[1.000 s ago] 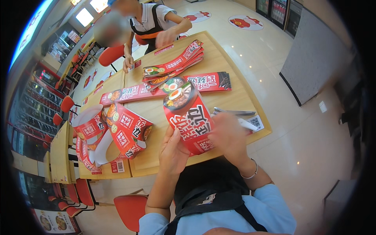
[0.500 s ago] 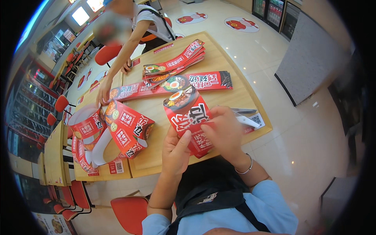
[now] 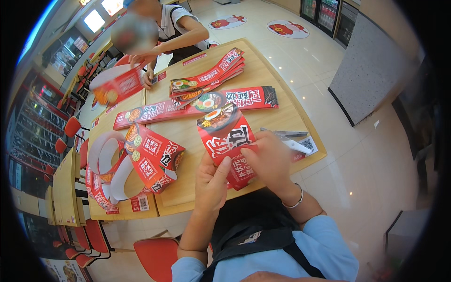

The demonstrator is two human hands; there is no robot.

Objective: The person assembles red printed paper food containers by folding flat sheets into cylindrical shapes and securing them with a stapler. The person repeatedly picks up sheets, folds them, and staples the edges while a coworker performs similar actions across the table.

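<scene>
At the centre of the frame, the left hand (image 3: 211,183) and right hand (image 3: 272,162) hold a glossy red card band printed with a food bowl (image 3: 223,124), fingers of both gripping its lower part above the pale wooden table (image 3: 184,188). Looped red-and-white card bands (image 3: 150,152) lie centre left; white-handled metal scissors (image 3: 299,146) lie right of centre. Upper left, a co-worker's hand (image 3: 141,58) holds another looped band (image 3: 123,88).

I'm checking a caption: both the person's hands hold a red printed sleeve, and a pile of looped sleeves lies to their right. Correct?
No: the head view shows the pile of looped sleeves to their left. The left hand and right hand do hold a red printed sleeve.
</scene>
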